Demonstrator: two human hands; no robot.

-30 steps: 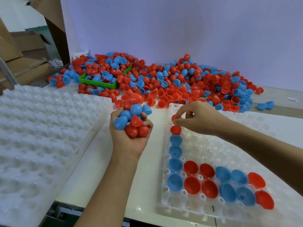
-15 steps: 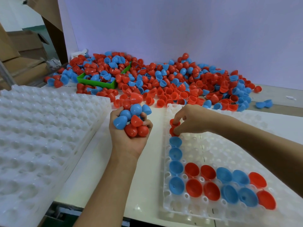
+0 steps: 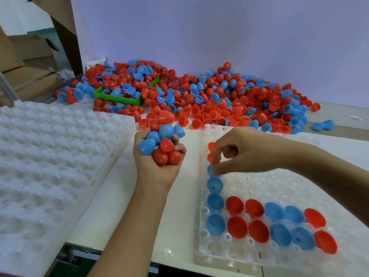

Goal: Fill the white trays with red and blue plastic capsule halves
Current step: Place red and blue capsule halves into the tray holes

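Note:
My left hand (image 3: 157, 166) grips a fistful of red and blue capsule halves (image 3: 161, 143), held palm-up between the two trays. My right hand (image 3: 237, 154) hovers over the left column of the clear white tray (image 3: 279, 188). Its thumb and forefinger are loosely curled, with their tips at a red half (image 3: 211, 156) seated there. That column holds two red halves at the top and several blue halves (image 3: 214, 185) below them. Two near rows of the tray hold red and blue halves (image 3: 257, 228). A big loose pile of capsule halves (image 3: 219, 100) lies behind.
A stack of empty white trays (image 3: 50, 166) fills the left side. A green bin (image 3: 119, 98) full of capsule halves sits at the pile's left end. Cardboard boxes (image 3: 30, 62) stand at the far left, and a pale wall backs the table. The table's front edge (image 3: 139, 254) is near.
My right hand set another red half into the tray's left column and eased its fingers apart. My left hand kept its handful still.

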